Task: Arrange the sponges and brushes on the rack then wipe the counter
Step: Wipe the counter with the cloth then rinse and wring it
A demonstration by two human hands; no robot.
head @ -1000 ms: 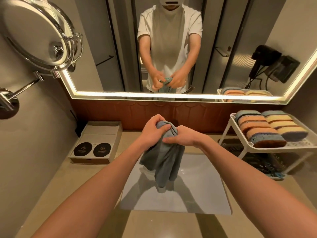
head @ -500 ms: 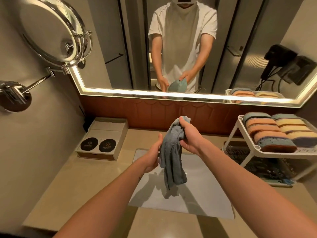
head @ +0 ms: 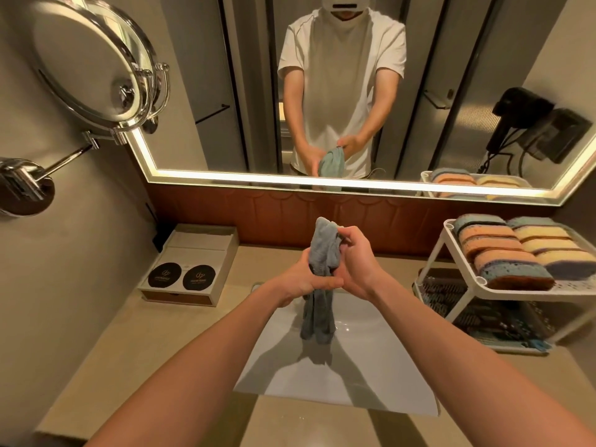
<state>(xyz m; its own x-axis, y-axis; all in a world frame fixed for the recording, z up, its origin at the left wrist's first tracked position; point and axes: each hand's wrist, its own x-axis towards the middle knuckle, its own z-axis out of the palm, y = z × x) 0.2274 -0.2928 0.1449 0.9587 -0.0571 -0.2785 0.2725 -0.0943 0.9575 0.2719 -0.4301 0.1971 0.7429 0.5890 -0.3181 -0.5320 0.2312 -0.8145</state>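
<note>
At the centre of the frame we held a grey-blue cloth [head: 324,250] bunched upright between both hands, above the white sink [head: 371,366]. Our left hand [head: 298,279] had its grip wrapped round the cloth's middle. Our right hand [head: 354,266], just beside it, had its grip closed on the upper part. The cloth's loose end hung down toward the basin. At the right of the frame the white rack [head: 451,240] stood on the beige bench [head: 154,350], its upper tier filled with sponges [head: 503,250] in two rows. Dark items, probably brushes [head: 477,317], lay on the lower tier. A box [head: 190,262] sat at the left by the wall.
</note>
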